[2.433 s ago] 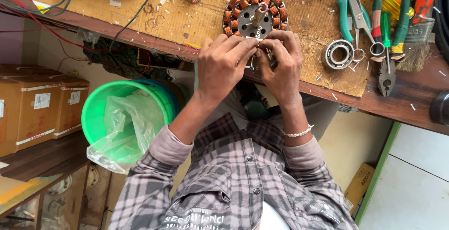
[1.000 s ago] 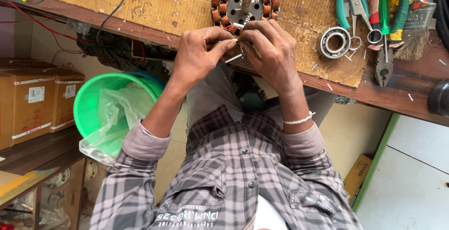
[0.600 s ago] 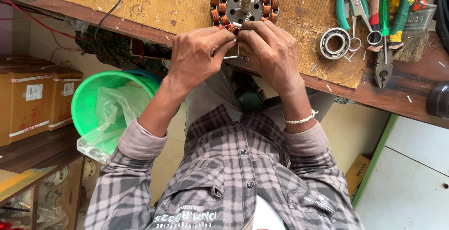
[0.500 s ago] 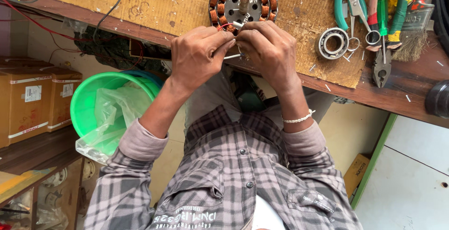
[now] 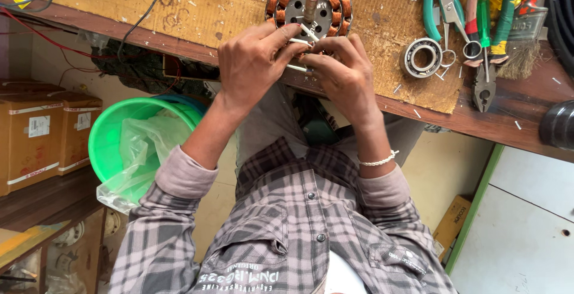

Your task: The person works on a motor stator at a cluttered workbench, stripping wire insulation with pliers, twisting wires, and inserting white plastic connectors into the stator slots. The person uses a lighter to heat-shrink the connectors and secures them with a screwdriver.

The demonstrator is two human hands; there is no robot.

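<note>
Head view: both hands meet at the near edge of the stator [image 5: 309,2], which lies on the desk [image 5: 197,16]. The left hand [image 5: 254,64] and the right hand [image 5: 341,72] each pinch thin white sleeves [image 5: 297,67] on the wires. I judge the step is insulating the leads; next needs a steady push along the wire. At left, a green bucket [image 5: 110,135] holds a clear plastic bag [image 5: 140,156].

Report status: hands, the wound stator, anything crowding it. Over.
Left hand and right hand both pinching thin white sleeved leads at stator near edge. Stator flat on bench. Bearing, pliers lie apart, right.
</note>
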